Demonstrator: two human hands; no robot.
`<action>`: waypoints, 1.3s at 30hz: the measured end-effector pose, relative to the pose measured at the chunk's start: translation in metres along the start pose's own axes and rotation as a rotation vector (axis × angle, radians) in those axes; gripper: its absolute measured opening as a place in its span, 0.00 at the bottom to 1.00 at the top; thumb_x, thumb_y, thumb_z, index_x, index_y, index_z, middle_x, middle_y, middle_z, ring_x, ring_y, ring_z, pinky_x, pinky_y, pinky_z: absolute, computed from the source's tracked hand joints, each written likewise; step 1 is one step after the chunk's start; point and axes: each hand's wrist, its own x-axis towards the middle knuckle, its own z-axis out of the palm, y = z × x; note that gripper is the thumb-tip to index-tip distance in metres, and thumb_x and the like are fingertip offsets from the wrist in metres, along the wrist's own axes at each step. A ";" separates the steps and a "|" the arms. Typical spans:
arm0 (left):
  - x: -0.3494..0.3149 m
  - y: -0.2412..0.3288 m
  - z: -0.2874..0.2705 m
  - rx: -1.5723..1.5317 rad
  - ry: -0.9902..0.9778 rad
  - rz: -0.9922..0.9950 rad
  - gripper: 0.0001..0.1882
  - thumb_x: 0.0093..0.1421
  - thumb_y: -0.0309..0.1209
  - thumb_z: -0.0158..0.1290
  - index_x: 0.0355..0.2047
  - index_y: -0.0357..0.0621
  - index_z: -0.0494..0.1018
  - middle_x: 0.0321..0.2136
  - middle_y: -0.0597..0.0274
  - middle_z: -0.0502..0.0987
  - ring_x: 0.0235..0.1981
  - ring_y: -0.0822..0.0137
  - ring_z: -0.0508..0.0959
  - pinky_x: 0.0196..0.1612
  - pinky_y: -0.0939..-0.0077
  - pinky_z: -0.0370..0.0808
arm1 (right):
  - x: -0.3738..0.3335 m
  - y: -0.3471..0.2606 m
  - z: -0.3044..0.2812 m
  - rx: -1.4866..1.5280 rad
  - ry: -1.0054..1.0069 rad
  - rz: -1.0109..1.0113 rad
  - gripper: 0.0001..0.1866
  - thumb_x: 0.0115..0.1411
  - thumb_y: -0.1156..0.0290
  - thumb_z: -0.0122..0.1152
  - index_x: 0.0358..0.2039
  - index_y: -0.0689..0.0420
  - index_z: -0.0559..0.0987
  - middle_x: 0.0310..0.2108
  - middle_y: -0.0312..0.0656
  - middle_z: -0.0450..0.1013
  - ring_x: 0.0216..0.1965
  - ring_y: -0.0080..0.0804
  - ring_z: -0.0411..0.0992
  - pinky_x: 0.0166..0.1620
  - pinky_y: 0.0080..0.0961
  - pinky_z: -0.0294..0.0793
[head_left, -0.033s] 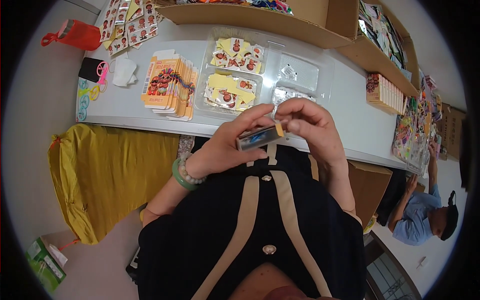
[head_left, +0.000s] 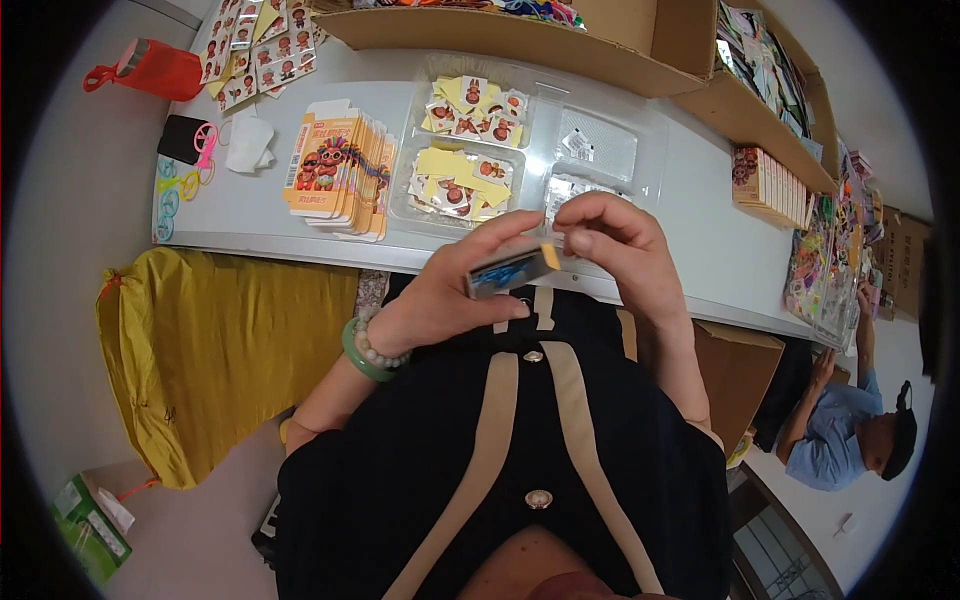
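My left hand (head_left: 440,283) is closed around a small open carton (head_left: 508,272), held tilted in front of my waist. Its open side shows a dark inside with something blue, and an orange flap edge faces right. Beside that flap, my right hand (head_left: 632,255) has its thumb and index finger curled together. Whatever lies between those fingertips is too small to make out. Beyond the hands, a clear divided tray (head_left: 400,190) holds cut sticker cards (head_left: 460,190) in two compartments. Silvery packets (head_left: 575,190) lie in a compartment to the right, partly behind my right hand.
Flat orange printed cartons (head_left: 335,175) overlap in a stack on the left. Farther left are a red bottle (head_left: 160,70), a black phone (head_left: 181,139), plastic glasses frames (head_left: 205,145) and tissue (head_left: 250,145). Cardboard boxes (head_left: 520,32) line the back. A co-worker (head_left: 835,435) is at right.
The carton has shifted slightly left and tilted, showing more of the blue inside. My right fingertips now sit a little apart from its orange edge.
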 end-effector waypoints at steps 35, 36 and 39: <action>-0.030 -0.017 -0.052 -0.271 0.160 -0.212 0.33 0.48 0.22 0.62 0.55 0.36 0.63 0.46 0.64 0.72 0.47 0.76 0.70 0.52 0.80 0.67 | 0.097 0.023 0.024 -1.113 0.106 -0.416 0.04 0.52 0.76 0.59 0.29 0.60 0.78 0.26 0.39 0.74 0.29 0.31 0.70 0.35 0.26 0.69; -0.030 -0.014 -0.050 -0.297 0.162 -0.204 0.32 0.48 0.22 0.62 0.54 0.36 0.64 0.46 0.65 0.72 0.46 0.76 0.70 0.51 0.80 0.67 | 0.096 0.023 0.023 -1.114 0.108 -0.418 0.04 0.52 0.76 0.59 0.29 0.60 0.78 0.26 0.39 0.74 0.29 0.31 0.70 0.35 0.26 0.69; -0.030 -0.015 -0.049 -0.309 0.162 -0.207 0.31 0.48 0.22 0.62 0.54 0.36 0.64 0.45 0.65 0.72 0.45 0.76 0.70 0.51 0.79 0.68 | 0.095 0.022 0.020 -0.619 0.179 0.009 0.04 0.54 0.75 0.60 0.28 0.63 0.78 0.24 0.34 0.72 0.27 0.21 0.67 0.33 0.19 0.67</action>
